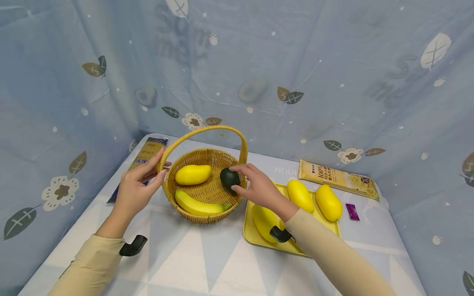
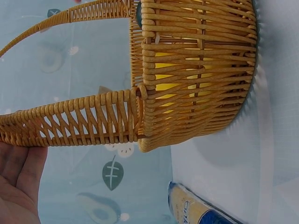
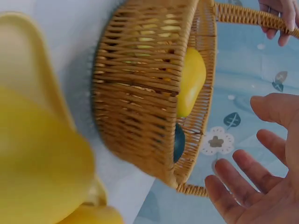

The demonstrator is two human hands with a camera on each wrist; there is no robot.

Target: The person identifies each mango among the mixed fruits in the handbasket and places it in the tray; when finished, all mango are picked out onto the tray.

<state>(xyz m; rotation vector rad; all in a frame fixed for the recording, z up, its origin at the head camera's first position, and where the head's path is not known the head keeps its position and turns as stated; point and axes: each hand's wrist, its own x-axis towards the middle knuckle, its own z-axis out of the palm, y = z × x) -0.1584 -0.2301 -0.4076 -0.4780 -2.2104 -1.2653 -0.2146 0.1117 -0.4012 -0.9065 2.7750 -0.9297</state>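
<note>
A round wicker basket (image 1: pixel 203 219) with a tall arched handle (image 1: pixel 218 127) stands on the table. Inside it lie a yellow mango (image 1: pixel 193 174), a banana (image 1: pixel 198 204) and a dark green avocado (image 1: pixel 229 179) by the right wall. My left hand (image 1: pixel 135 187) holds the handle's left side, thumb in front and fingers behind. In the left wrist view, part of that hand (image 2: pixel 21 182) shows against the handle. Over the basket's right rim is my right hand (image 1: pixel 261 187), near the avocado. The right wrist view shows this hand (image 3: pixel 266 182) with spread fingers, nothing in them, apart from the avocado (image 3: pixel 179 143).
Right of the basket, a yellow tray (image 1: pixel 249 234) bears three mangoes, one (image 1: pixel 263 222) partly under my right wrist. Behind the tray lies a long yellow food packet (image 1: pixel 338 179). A small purple packet (image 1: pixel 352 211) is to its right. A blue-and-yellow packet (image 1: pixel 149 150) lies left of the basket.
</note>
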